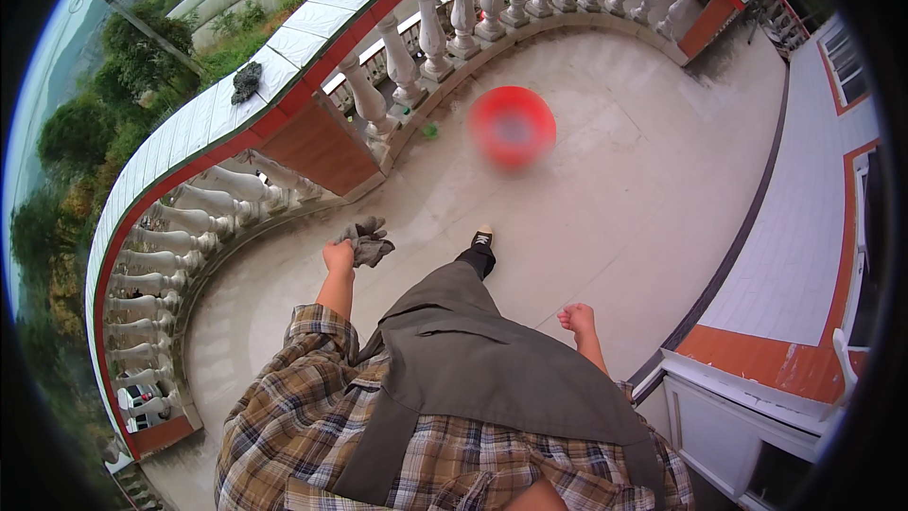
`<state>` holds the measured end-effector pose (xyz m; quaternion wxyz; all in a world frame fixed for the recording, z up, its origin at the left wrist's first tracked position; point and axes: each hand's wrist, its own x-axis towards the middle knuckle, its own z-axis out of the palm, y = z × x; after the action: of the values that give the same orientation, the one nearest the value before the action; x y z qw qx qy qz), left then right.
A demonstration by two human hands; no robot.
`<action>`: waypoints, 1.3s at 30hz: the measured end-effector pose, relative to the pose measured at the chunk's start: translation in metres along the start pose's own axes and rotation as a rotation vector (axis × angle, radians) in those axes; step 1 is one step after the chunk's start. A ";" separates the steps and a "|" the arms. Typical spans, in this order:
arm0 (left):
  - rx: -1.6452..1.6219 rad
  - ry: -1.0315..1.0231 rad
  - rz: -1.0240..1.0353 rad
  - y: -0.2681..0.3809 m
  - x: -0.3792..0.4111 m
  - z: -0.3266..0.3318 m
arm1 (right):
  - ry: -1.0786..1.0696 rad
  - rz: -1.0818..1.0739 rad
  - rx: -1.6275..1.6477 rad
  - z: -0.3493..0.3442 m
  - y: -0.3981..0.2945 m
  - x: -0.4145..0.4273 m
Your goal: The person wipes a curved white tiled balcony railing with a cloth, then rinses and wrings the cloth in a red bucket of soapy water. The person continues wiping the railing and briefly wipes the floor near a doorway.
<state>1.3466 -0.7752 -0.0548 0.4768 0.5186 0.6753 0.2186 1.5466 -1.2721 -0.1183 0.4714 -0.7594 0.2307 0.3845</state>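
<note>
My left hand (339, 255) grips a crumpled grey fabric bundle, which looks like work gloves (369, 241), out over the pale balcony floor (298, 312). To the other side, my right hand (577, 318) hangs beside the grey apron (496, 362) with its fingers curled; I see nothing in it. Ahead on the floor is a round red object (512, 103) with a greyish middle, blurred, possibly a basin. One black shoe with a pale toe (483, 236) shows below the apron.
A curved balustrade of white balusters (433, 35) with a white tiled top (298, 35) runs along the left and far side. A dark crumpled rag (246, 83) lies on that top. A small green scrap (430, 130) sits near the balusters. The house wall (787, 241) stands at right.
</note>
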 end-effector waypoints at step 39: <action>-0.065 -0.054 -0.617 0.104 -0.099 0.334 | -0.171 -0.189 -0.291 -0.218 -0.493 0.350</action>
<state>1.6889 -0.8940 -0.0817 0.5549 0.2793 0.7804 0.0714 2.1871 -1.2408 -0.0772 0.4087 -0.8023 0.0594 0.4311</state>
